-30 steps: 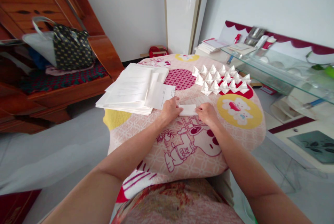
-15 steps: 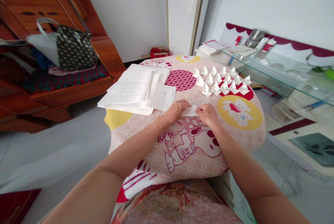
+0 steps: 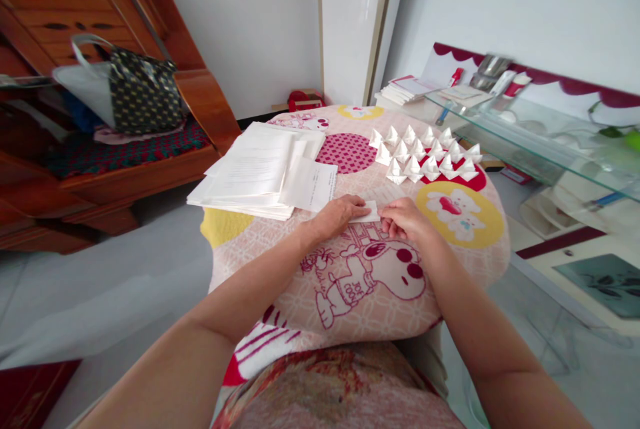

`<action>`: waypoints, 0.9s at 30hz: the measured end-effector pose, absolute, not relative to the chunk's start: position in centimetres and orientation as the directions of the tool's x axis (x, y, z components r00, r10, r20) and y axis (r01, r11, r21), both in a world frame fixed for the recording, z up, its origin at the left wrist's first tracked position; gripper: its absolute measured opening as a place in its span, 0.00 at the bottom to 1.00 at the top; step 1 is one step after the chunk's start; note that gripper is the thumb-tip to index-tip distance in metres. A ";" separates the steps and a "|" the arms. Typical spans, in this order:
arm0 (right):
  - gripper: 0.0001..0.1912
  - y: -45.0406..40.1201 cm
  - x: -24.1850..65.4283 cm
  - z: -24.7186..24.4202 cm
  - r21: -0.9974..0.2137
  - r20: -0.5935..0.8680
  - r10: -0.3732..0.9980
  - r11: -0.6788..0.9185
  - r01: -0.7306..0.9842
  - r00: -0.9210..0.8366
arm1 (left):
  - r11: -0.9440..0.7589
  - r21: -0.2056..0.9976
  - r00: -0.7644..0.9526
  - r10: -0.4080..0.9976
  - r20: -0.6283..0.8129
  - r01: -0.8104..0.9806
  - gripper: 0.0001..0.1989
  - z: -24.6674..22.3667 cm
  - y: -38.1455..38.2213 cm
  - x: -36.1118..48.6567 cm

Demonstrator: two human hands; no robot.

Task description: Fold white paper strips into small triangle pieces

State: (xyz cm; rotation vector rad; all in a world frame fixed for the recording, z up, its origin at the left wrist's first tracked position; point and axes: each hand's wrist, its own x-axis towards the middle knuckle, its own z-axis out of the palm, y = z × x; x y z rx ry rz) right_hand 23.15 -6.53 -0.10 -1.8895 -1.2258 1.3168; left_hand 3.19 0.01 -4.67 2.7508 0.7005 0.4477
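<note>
A small folded white paper (image 3: 371, 212) lies on the pink patterned cloth of the round table (image 3: 270, 262). My left hand (image 3: 343, 212) presses on the paper's left part, its fingers together. At the right end, my right hand (image 3: 400, 216) pinches the paper's edge between thumb and forefinger, the other fingers curled. Several folded white paper pieces with pointed tips (image 3: 413, 168) stand in rows beyond my right hand. A stack of white sheets (image 3: 250, 166) lies left of my left hand, with a loose printed sheet (image 3: 316, 184) at its right side.
On the right stands a glass shelf (image 3: 540, 149) with a cup and metal containers. Papers (image 3: 405, 89) are piled behind the table. A wooden bench (image 3: 200, 102) at the left holds a dark patterned bag (image 3: 145, 89).
My right hand has shifted slightly right and turned, so its curled fingers now show below the paper's end. My left hand stays nearly in place on the paper.
</note>
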 end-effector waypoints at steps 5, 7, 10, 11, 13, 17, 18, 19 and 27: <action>0.20 -6.2 23.0 -0.3 -0.788 -0.496 0.864 -0.491 0.371 0.089 | -0.856 0.290 0.836 0.497 0.232 0.428 0.25 -4.8 -0.1 3.2; 0.20 -5.9 23.0 -0.6 -0.771 -0.498 0.862 -0.492 0.406 0.098 | -0.859 0.273 0.836 0.497 0.232 0.434 0.24 -4.9 -0.1 3.2; 0.20 -5.7 23.0 -0.8 -0.753 -0.473 0.876 -0.459 0.472 0.097 | -0.863 0.251 0.839 0.494 0.229 0.439 0.23 -4.8 -0.1 3.2; 0.21 -5.7 23.1 -0.8 -0.747 -0.466 0.880 -0.448 0.491 0.094 | -0.865 0.245 0.841 0.490 0.230 0.438 0.23 -4.8 -0.1 3.2; 0.22 -5.8 23.2 -0.7 -0.734 -0.459 0.884 -0.436 0.521 0.093 | -0.868 0.241 0.843 0.485 0.232 0.434 0.23 -4.9 -0.1 3.1; 0.20 -6.1 23.5 -0.7 -0.766 -0.351 0.930 -0.353 0.537 0.111 | -0.864 0.261 0.843 0.489 0.224 0.431 0.23 -5.0 -0.1 3.1; 0.18 -6.2 23.6 -0.8 -0.797 -0.290 0.951 -0.302 0.523 0.107 | -0.864 0.261 0.843 0.489 0.226 0.431 0.23 -5.1 -0.1 3.0; 0.16 -6.2 23.5 -0.9 -0.823 -0.237 0.966 -0.254 0.508 0.099 | -0.866 0.258 0.843 0.486 0.230 0.428 0.23 -5.1 -0.1 3.1; 0.10 -6.0 22.7 -1.5 -0.757 -0.257 0.963 -0.250 0.604 0.077 | -0.872 0.297 0.837 0.470 0.281 0.389 0.18 -4.7 -0.1 3.2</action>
